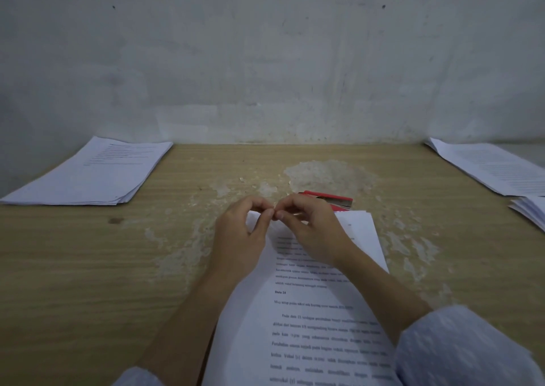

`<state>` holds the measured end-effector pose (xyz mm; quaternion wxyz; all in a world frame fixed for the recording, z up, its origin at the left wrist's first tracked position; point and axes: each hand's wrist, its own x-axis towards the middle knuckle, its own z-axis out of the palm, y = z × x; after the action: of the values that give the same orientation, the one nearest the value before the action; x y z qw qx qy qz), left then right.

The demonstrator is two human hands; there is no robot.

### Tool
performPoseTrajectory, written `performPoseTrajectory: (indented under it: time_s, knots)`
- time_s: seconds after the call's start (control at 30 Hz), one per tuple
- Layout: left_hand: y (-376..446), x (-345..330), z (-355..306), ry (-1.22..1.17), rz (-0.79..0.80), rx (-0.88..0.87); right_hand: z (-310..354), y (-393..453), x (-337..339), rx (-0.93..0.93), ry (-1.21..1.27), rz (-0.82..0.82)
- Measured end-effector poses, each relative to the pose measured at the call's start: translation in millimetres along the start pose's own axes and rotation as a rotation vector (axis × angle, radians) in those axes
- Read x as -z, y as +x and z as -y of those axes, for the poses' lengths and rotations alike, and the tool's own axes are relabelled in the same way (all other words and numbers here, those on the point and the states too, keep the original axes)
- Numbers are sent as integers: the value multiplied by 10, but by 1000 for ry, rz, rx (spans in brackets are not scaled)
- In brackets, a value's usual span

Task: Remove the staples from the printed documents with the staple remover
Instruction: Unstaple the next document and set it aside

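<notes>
A stapled printed document [306,312] lies on the wooden table in front of me, with its top left corner lifted. My left hand [239,238] curls its thumb and forefinger round that corner. My right hand [309,229] reaches in from the right and pinches the same spot, so the fingertips of both hands meet. Any staple there is too small to make out. A red staple remover [333,201] lies on the table just behind my right hand, untouched and partly hidden by it.
A stack of printed sheets [94,173] lies at the far left by the wall. Another sheet pile [495,170] lies at the far right, with a smaller pile [530,211] in front of it. The wooden table [88,267] has worn, flaky patches in the middle.
</notes>
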<state>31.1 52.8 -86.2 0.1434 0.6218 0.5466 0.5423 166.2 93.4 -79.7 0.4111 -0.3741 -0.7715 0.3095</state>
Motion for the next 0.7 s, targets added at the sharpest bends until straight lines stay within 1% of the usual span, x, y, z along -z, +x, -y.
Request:
performPoseTrajectory:
  time_s: [0.23, 0.4, 0.53, 0.63, 0.7]
  knots:
    - [12, 12, 56, -29, 74, 29, 12, -7, -22, -24, 8, 6]
    - [56, 52, -75, -150, 10, 139, 98, -32, 154, -88, 53, 2]
    - [54, 129, -240, -219, -31, 186, 342, -66, 347, -128, 85, 2]
    - [-6, 205, -365, -239, -18, 159, 551, -94, 361, -106, 99, 6]
    - [-67, 347, -463, -235, -21, 113, 719, -132, 297, -68, 61, 21]
